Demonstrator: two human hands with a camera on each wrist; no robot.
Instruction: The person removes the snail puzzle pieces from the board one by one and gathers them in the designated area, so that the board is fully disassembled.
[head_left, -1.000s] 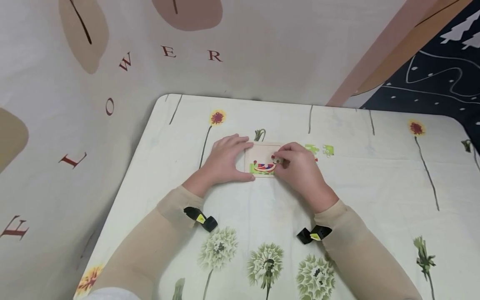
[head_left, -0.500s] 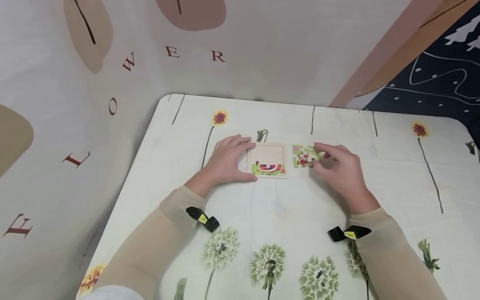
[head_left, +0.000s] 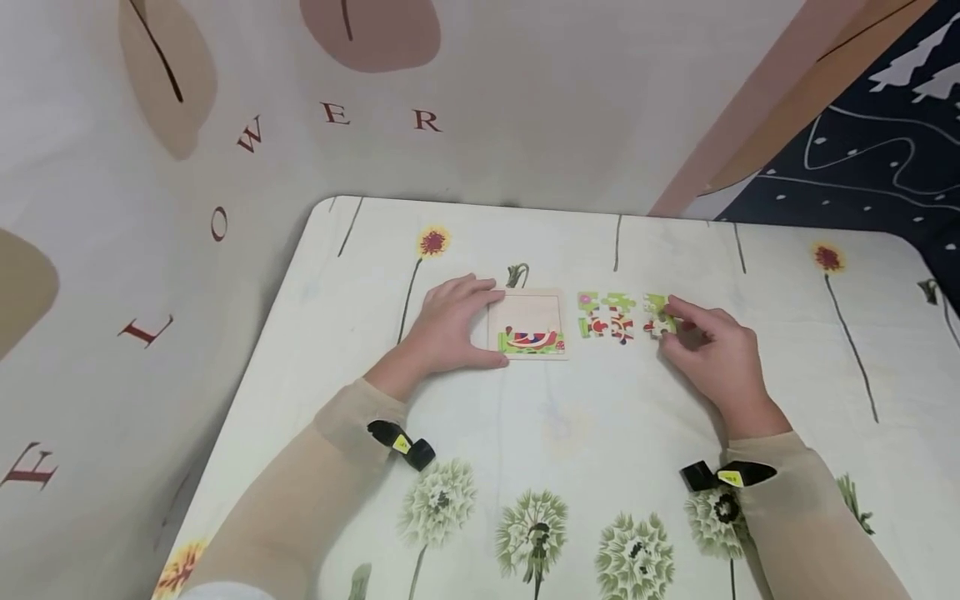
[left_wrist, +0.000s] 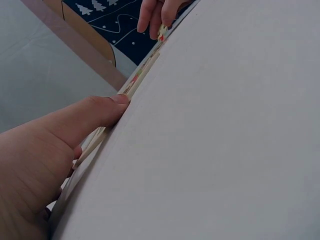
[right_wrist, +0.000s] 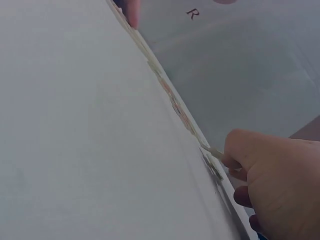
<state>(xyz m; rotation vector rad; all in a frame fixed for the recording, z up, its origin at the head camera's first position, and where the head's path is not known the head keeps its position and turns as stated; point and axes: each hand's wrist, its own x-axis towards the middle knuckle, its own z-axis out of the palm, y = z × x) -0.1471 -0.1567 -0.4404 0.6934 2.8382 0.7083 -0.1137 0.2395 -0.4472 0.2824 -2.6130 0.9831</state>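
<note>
A small wooden puzzle tray [head_left: 529,317] lies on the flowered tablecloth, with a picture strip filled in along its near edge. My left hand [head_left: 491,327] holds the tray's left side, fingers on the far corner and thumb [left_wrist: 102,111] against the near edge. Right of the tray lie several loose green-and-red puzzle pieces [head_left: 607,315]. My right hand [head_left: 666,321] pinches the rightmost piece [head_left: 657,317] between thumb and forefinger. In the right wrist view that piece [right_wrist: 212,151] tilts up off the cloth at my thumb tip.
The table [head_left: 787,383] has a rounded far-left corner near a cloth wall with red letters [head_left: 337,112]. A dark patterned fabric [head_left: 877,158] hangs at the far right. Black straps sit on both beige sleeves.
My right hand left the tray, moved right across the loose pieces, and now pinches the rightmost one. My left hand stayed on the tray.
</note>
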